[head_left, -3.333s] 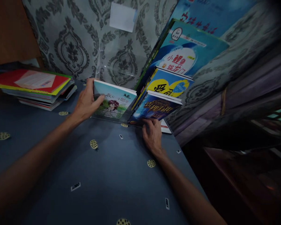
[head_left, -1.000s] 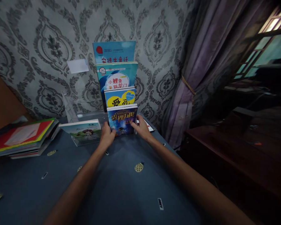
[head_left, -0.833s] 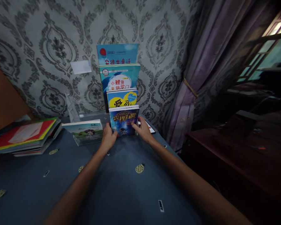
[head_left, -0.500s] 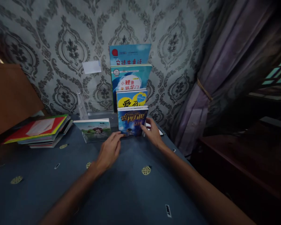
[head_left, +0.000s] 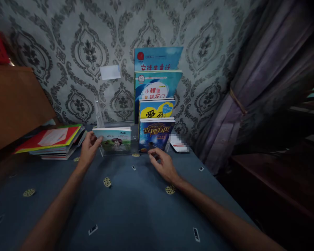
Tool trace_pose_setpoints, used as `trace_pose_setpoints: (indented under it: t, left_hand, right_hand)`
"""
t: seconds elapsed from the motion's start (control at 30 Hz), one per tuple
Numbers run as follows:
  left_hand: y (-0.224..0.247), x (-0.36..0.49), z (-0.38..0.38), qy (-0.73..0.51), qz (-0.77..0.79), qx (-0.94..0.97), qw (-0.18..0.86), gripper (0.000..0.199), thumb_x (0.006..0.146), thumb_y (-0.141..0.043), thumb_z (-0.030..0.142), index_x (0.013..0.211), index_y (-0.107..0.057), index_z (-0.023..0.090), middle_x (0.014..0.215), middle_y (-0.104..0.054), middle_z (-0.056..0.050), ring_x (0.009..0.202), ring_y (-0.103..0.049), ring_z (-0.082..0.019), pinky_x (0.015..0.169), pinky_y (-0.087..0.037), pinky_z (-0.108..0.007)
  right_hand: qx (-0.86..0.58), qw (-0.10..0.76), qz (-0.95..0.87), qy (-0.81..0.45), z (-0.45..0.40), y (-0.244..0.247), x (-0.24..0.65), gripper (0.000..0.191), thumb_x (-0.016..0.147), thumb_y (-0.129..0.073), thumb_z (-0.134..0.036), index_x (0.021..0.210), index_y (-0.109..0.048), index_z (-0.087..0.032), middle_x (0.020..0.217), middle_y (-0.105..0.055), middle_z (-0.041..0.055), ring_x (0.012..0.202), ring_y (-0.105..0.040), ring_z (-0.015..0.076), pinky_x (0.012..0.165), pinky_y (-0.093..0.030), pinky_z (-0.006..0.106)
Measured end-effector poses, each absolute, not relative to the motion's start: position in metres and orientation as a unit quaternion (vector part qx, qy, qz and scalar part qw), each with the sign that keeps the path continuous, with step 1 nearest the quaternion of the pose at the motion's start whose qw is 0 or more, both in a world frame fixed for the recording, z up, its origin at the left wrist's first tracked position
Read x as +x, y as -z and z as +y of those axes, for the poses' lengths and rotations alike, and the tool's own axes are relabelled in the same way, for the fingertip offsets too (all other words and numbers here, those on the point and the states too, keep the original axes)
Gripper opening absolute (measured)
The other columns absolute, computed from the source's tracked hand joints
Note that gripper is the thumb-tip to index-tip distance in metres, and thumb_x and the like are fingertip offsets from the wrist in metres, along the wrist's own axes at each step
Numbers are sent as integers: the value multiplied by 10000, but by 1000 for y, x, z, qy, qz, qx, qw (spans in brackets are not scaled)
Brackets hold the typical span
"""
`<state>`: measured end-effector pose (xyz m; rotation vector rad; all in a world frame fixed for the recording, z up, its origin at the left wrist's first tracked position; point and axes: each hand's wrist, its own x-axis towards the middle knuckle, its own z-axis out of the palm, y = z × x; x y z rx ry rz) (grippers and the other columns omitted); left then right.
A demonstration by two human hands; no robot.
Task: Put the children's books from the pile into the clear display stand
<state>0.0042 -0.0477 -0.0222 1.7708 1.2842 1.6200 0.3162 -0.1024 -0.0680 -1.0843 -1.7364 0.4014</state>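
My left hand [head_left: 89,147] is at the left edge of a small green and light-blue book [head_left: 117,141], its thumb side against the cover and its other fingers at the edge. This book leans upright in a clear acrylic stand [head_left: 98,113]. To the right, a dark blue book [head_left: 155,134] stands in front of a yellow and blue book [head_left: 157,109], with a teal book [head_left: 157,83] and a light-blue book [head_left: 159,57] rising behind. My right hand [head_left: 162,164] is by the dark blue book's lower front, fingers loosely bent and apart, holding nothing.
A pile of books [head_left: 54,139] lies at the left beside a brown panel [head_left: 18,104]. A phone-like flat object [head_left: 179,143], partly blurred, lies right of the stand. A purple curtain [head_left: 225,115] hangs beside the table's right edge. Patterned wallpaper [head_left: 89,45] is behind.
My left hand has moved left, from between the front books to the green book's left edge. My right hand has left the dark blue book's right side for its lower front. The view has shifted.
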Motion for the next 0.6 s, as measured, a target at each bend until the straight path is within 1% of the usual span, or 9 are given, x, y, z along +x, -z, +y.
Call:
trace_pose_setpoints:
  t: [0.07,0.17,0.23,0.33,0.4,0.6]
  left_hand:
    - [29,2,-46,-546,452,657,256,451,840,-614,579,1068,-604,190,903,-663,-36,892,-624,-216,766,-503,-311]
    - [33,3,-45,-529,452,666,269,509,833,-617,629,1069,-637,178,985,-705,-62,953,-639,-243,828,-506,-341]
    - [34,4,-43,-534,453,662,268,505,840,-612,623,1076,-639,177,996,-712,-60,924,-643,-236,802,-510,-333]
    - [36,5,-38,-540,459,659,251,472,850,-601,588,1048,-643,162,947,-703,-58,851,-633,-218,738,-505,-312]
    - [37,6,-33,-540,464,661,238,459,857,-588,566,1055,-640,154,957,-700,-66,849,-628,-216,725,-499,-307]
    - [32,10,-26,-512,502,669,192,393,893,-529,512,1059,-620,167,922,-687,-70,819,-620,-227,666,-482,-302]
  right_hand:
    - [-430,493,-737,-172,-101,64,301,158,912,-525,-289,998,-648,-237,956,-707,43,806,-667,193,711,-538,324]
    - [-415,480,-751,-183,-96,63,281,216,908,-524,-267,1084,-646,-244,996,-700,50,855,-673,197,735,-555,329]
    - [-411,471,-757,-189,-95,67,271,236,910,-518,-252,1110,-644,-251,995,-692,49,863,-670,195,738,-558,327]
    - [-405,458,-767,-196,-95,79,262,241,916,-513,-233,1117,-646,-246,999,-689,52,869,-670,194,778,-559,339]
    - [-403,445,-773,-205,-96,88,260,248,908,-521,-221,1118,-652,-236,1005,-695,58,876,-672,198,796,-557,348]
    - [-425,441,-753,-242,-93,99,262,243,876,-544,-228,1086,-668,-235,1001,-721,53,859,-678,199,769,-556,347]
